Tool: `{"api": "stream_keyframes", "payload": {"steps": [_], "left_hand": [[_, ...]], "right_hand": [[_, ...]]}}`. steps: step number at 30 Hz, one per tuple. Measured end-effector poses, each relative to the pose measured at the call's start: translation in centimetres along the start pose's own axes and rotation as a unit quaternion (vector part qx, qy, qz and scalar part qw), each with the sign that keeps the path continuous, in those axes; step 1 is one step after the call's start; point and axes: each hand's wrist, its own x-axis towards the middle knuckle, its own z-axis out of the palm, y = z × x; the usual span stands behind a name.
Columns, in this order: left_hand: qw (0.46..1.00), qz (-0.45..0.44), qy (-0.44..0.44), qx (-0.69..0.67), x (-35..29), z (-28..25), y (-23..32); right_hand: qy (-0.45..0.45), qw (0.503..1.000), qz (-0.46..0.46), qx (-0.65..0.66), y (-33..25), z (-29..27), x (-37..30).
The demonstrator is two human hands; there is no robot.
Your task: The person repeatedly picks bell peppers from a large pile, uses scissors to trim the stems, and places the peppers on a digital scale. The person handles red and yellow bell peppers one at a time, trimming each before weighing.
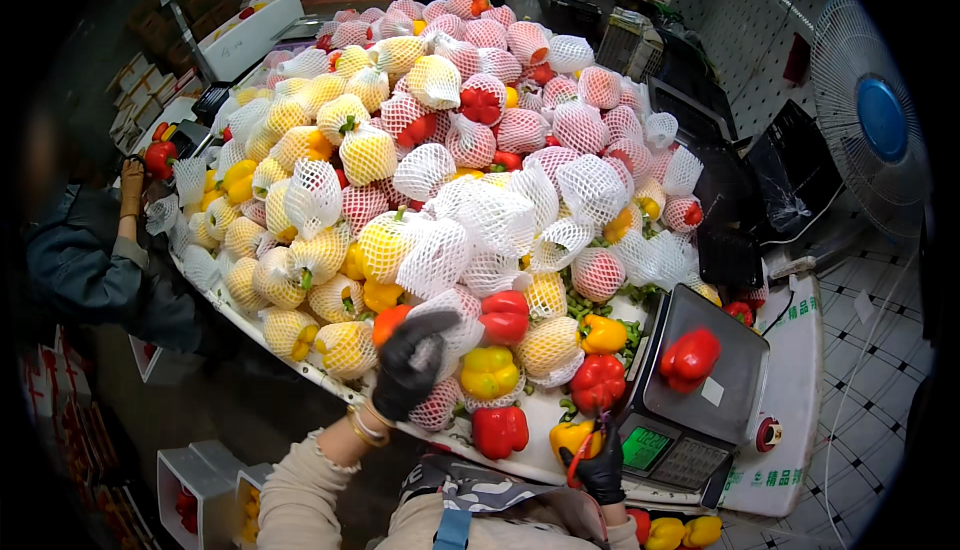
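Note:
My left hand (pixel 408 368), in a black glove and smeared by motion, is over the near edge of the heap beside a white foam net sleeve (pixel 452 312). Whether its fingers grip that sleeve I cannot tell. Close by are a bare red bell pepper (pixel 504 317) and a yellow one (pixel 489 373). My right hand (pixel 601 468), also gloved in black, is closed around red-handled snips (pixel 574 466). Their handles overlap a yellow pepper (pixel 570 437) at the table's front edge. A blurred red pepper (pixel 690 360) is on the grey digital scale (pixel 715 400).
A big heap of net-wrapped peppers (pixel 400 160) covers the table. Cut green stems (pixel 632 340) lie left of the scale. A fan (pixel 882 118) stands at right. At left, another person's arm (pixel 95 260) reaches to the table. White foam boxes (pixel 190 475) stand below.

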Motion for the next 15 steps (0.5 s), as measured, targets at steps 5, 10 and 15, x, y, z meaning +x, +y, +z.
{"api": "stream_keyframes", "payload": {"steps": [5,10,15], "left_hand": [[0.931,0.032,-0.07,0.357,7.3,-7.0,-9.4],[0.907,0.087,-0.172,0.374,10.5,-7.7,-14.7],[0.988,-0.034,0.012,0.153,9.4,-8.1,-17.5]], "right_hand": [[0.018,0.982,-0.077,-0.17,0.0,2.6,-0.9],[0.042,0.988,-0.07,-0.13,-0.9,2.8,-0.4],[0.12,0.991,-0.058,-0.01,-2.6,1.2,0.4]]}}
